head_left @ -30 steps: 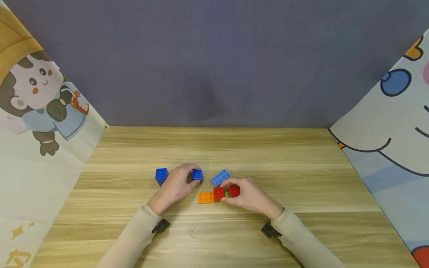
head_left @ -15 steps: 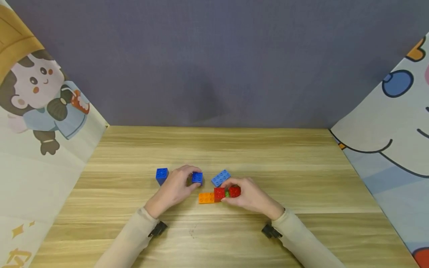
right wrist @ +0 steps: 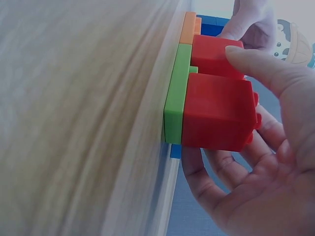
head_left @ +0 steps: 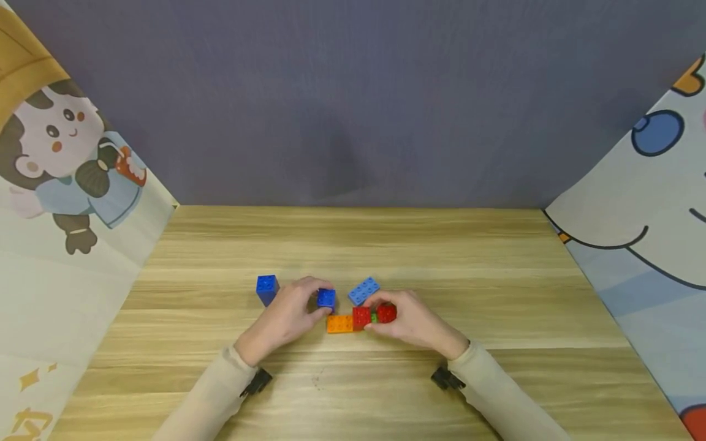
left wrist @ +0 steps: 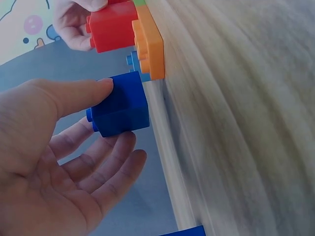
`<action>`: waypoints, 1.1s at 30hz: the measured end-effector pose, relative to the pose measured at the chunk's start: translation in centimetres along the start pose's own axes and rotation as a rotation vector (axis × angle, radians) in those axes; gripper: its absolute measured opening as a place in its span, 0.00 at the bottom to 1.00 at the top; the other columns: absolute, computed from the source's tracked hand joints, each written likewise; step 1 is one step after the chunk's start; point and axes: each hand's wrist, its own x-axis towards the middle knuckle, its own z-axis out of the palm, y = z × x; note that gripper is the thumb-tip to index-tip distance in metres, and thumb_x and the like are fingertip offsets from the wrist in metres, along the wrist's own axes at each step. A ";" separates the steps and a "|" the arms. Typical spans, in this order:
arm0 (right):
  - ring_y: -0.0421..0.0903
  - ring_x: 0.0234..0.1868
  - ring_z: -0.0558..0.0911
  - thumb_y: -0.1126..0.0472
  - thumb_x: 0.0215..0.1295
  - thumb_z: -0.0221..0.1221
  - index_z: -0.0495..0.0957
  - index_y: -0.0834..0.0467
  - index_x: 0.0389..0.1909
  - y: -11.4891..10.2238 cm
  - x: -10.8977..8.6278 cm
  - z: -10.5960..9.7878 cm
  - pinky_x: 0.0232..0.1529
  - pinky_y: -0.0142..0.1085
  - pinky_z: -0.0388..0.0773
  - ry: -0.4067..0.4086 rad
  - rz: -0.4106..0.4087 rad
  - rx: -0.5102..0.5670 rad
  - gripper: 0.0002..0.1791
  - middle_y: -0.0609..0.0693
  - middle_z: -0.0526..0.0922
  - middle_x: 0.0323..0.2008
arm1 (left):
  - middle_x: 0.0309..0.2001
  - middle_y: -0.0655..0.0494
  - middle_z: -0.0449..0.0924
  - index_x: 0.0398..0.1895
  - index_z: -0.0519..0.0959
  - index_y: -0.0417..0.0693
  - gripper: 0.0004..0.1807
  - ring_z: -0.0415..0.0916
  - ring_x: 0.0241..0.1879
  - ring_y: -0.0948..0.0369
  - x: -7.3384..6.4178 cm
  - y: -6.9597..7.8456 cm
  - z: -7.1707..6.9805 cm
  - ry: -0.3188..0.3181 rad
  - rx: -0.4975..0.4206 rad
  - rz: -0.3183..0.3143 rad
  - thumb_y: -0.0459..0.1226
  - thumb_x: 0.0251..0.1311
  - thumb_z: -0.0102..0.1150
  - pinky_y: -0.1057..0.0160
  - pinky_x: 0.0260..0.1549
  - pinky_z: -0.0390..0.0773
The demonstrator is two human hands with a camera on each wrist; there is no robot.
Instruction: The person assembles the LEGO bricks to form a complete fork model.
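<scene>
My left hand [head_left: 287, 313] pinches a blue block [left wrist: 123, 105] between thumb and fingers. In the left wrist view its studs face toward the palm, and it is just short of the flat orange brick [left wrist: 152, 44]. My right hand [head_left: 413, 321] holds a red block [right wrist: 216, 55], its thumb on the near side. This red block bridges the orange brick and a flat green brick [right wrist: 176, 98]. A second red block [right wrist: 219, 113] stands on the green brick's other end, inside the right hand's curve. Most of the green brick is hidden from above.
A tall blue block [head_left: 267, 289] stands upright on the wooden table [head_left: 353, 392], just left of the left hand. Behind the joined bricks lies a flat light-blue brick [head_left: 364, 291], set at an angle. A grey panel [head_left: 353, 104] closes off the back, with printed walls at both sides.
The left hand has brought its blue block nearer to the person and slightly right, up to the orange brick's left end. My right hand has stayed at the red blocks.
</scene>
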 end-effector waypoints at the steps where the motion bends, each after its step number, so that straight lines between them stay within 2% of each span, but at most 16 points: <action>1: 0.38 0.43 0.82 0.55 0.61 0.78 0.87 0.49 0.51 0.0 0.0 0.0 0.47 0.33 0.81 0.000 -0.004 0.000 0.18 0.41 0.90 0.45 | 0.59 0.50 0.87 0.60 0.85 0.48 0.21 0.86 0.57 0.52 -0.1 0.1 0.0 -0.003 -0.002 -0.001 0.36 0.64 0.75 0.49 0.58 0.86; 14: 0.38 0.45 0.83 0.53 0.61 0.78 0.87 0.48 0.51 0.1 0.1 0.0 0.49 0.33 0.82 -0.003 -0.015 -0.013 0.18 0.42 0.90 0.47 | 0.58 0.51 0.88 0.59 0.85 0.48 0.21 0.87 0.56 0.53 -0.8 0.4 0.2 -0.011 -0.003 0.054 0.37 0.63 0.76 0.51 0.57 0.87; 25: 0.39 0.45 0.83 0.54 0.62 0.77 0.86 0.49 0.51 0.2 0.1 0.0 0.47 0.32 0.82 -0.004 -0.033 -0.001 0.18 0.43 0.90 0.46 | 0.57 0.50 0.88 0.58 0.85 0.46 0.21 0.86 0.58 0.52 -1.0 0.6 0.7 -0.023 -0.009 0.105 0.38 0.62 0.77 0.51 0.59 0.86; 33: 0.39 0.45 0.83 0.55 0.62 0.77 0.86 0.50 0.51 0.1 0.1 0.0 0.48 0.32 0.82 -0.013 -0.021 0.010 0.18 0.43 0.90 0.46 | 0.57 0.50 0.88 0.58 0.85 0.45 0.21 0.86 0.58 0.52 -1.2 0.6 0.9 -0.019 -0.011 0.115 0.38 0.63 0.76 0.51 0.60 0.86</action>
